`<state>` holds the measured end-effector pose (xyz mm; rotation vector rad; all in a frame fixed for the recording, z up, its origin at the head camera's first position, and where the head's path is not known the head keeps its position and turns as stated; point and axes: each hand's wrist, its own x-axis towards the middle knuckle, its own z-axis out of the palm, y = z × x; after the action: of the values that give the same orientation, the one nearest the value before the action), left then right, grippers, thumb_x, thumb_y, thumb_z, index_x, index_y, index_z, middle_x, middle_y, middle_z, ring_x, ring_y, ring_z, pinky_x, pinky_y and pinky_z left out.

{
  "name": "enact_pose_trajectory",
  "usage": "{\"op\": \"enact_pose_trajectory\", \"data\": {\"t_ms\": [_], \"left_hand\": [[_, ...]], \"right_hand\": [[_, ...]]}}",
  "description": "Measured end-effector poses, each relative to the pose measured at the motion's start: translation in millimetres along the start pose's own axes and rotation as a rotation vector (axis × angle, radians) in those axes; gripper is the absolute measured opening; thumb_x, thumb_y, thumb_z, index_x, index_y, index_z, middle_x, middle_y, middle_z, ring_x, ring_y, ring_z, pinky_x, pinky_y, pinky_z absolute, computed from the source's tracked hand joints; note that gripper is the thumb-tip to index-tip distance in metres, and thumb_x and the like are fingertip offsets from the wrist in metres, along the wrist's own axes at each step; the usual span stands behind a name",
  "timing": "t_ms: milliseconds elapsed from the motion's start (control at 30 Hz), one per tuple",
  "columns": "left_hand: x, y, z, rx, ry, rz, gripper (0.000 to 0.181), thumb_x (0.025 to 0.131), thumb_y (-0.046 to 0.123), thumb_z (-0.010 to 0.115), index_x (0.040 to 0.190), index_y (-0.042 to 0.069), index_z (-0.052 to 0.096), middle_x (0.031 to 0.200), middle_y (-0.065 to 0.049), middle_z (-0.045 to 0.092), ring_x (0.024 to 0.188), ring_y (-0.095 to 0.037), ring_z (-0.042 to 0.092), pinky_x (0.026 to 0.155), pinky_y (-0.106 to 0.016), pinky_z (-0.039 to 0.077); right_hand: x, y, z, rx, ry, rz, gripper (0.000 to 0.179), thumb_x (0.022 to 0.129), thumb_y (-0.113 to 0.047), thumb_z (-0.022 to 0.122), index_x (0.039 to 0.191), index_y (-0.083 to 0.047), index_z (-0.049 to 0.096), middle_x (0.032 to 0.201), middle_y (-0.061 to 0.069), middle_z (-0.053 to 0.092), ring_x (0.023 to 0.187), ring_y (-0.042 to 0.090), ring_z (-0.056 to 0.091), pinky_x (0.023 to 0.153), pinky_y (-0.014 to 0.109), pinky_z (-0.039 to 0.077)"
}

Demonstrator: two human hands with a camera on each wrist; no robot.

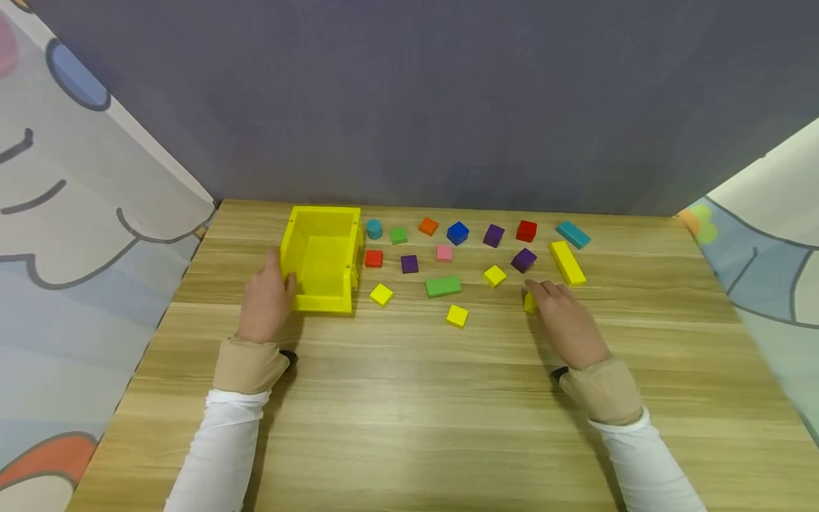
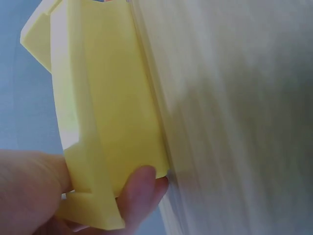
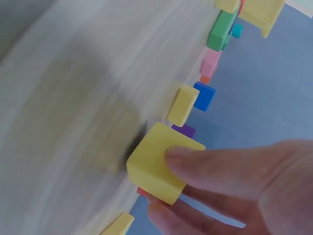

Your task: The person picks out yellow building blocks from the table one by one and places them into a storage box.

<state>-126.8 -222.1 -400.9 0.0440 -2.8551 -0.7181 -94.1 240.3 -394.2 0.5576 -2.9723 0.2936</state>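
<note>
My left hand (image 1: 263, 302) grips the left wall of a yellow bin (image 1: 287, 242) on the table, its thumb and fingers on either side of the wall near the front corner. In the left wrist view the fingers press against the bin's outer side (image 2: 115, 98). Over to the right, my right hand (image 1: 569, 323) pinches a yellow block (image 3: 159, 164) between thumb and fingers, close over the tabletop. Near that hand lie a purple block (image 1: 524, 260), a long yellow block (image 1: 567, 263) and a smaller yellow block (image 1: 495, 276).
Loose blocks spread right of the bin, among them a green block (image 1: 443, 286), a blue block (image 1: 457, 232), a pink block (image 1: 444, 253) and a teal block (image 1: 573, 234). A grey panel (image 1: 435, 107) stands along the table's back edge.
</note>
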Motion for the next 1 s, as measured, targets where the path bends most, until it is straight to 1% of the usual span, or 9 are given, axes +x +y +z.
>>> {"op": "enact_pose_trajectory", "data": {"t_ms": [100, 233, 367, 533, 733, 867, 1000], "left_hand": [[1.3, 0.4, 0.4, -0.005, -0.010, 0.002, 0.035, 0.099, 0.006, 0.052, 0.126, -0.009, 0.036, 0.083, -0.042, 0.060, 0.071, -0.058, 0.061, 0.055, -0.062, 0.048], [2.5, -0.6, 1.8, -0.005, -0.003, 0.006, 0.033, 0.099, 0.006, 0.052, 0.124, -0.009, 0.037, 0.082, -0.041, 0.060, 0.069, -0.057, 0.061, 0.055, -0.062, 0.047], [3.0, -2.1, 2.6, -0.012, 0.001, 0.002, 0.032, 0.098, 0.006, 0.051, 0.122, -0.009, 0.038, 0.082, -0.041, 0.059, 0.070, -0.058, 0.060, 0.056, -0.063, 0.047], [2.4, -2.7, 2.4, -0.026, -0.016, -0.016, 0.028, 0.099, 0.007, 0.050, 0.118, -0.009, 0.038, 0.081, -0.039, 0.059, 0.069, -0.055, 0.061, 0.054, -0.059, 0.047], [1.4, -3.7, 1.0, -0.020, -0.027, -0.050, 0.027, 0.100, 0.010, 0.049, 0.117, -0.008, 0.037, 0.082, -0.039, 0.059, 0.071, -0.055, 0.061, 0.055, -0.059, 0.046], [1.5, -4.0, 0.6, -0.018, -0.035, -0.045, 0.026, 0.100, 0.010, 0.048, 0.116, -0.008, 0.037, 0.082, -0.039, 0.059, 0.070, -0.055, 0.061, 0.054, -0.058, 0.046], [1.3, -3.4, 1.4, -0.020, -0.032, -0.039, 0.026, 0.100, 0.009, 0.048, 0.115, -0.008, 0.036, 0.081, -0.040, 0.059, 0.071, -0.056, 0.061, 0.055, -0.059, 0.046]], "right_hand": [[1.3, -1.2, -2.1, 0.045, 0.038, -0.017, 0.043, 0.083, 0.015, 0.067, 0.125, 0.013, 0.055, 0.113, 0.029, 0.062, 0.104, 0.045, 0.059, 0.090, 0.054, 0.050], [4.0, -5.8, -5.4, 0.100, 0.083, -0.043, 0.041, 0.081, 0.013, 0.071, 0.120, 0.014, 0.059, 0.112, 0.028, 0.063, 0.106, 0.043, 0.059, 0.093, 0.054, 0.050], [8.9, -13.7, -8.9, 0.132, 0.107, -0.067, 0.040, 0.081, 0.009, 0.075, 0.118, 0.012, 0.061, 0.110, 0.025, 0.065, 0.104, 0.041, 0.060, 0.092, 0.053, 0.050], [18.0, -28.3, -12.9, 0.150, 0.113, -0.086, 0.037, 0.082, 0.005, 0.075, 0.117, 0.009, 0.063, 0.107, 0.022, 0.066, 0.102, 0.039, 0.061, 0.090, 0.051, 0.052], [29.9, -48.3, -17.7, 0.169, 0.108, -0.102, 0.042, 0.084, -0.001, 0.076, 0.122, 0.010, 0.061, 0.115, 0.023, 0.065, 0.105, 0.040, 0.061, 0.093, 0.050, 0.051], [35.2, -58.7, -19.4, 0.183, 0.105, -0.112, 0.044, 0.085, -0.002, 0.076, 0.124, 0.009, 0.060, 0.117, 0.023, 0.066, 0.107, 0.038, 0.062, 0.094, 0.050, 0.051], [39.5, -67.5, -20.9, 0.190, 0.089, -0.117, 0.043, 0.086, -0.004, 0.075, 0.124, 0.007, 0.060, 0.118, 0.022, 0.065, 0.110, 0.037, 0.061, 0.095, 0.049, 0.051]]}}
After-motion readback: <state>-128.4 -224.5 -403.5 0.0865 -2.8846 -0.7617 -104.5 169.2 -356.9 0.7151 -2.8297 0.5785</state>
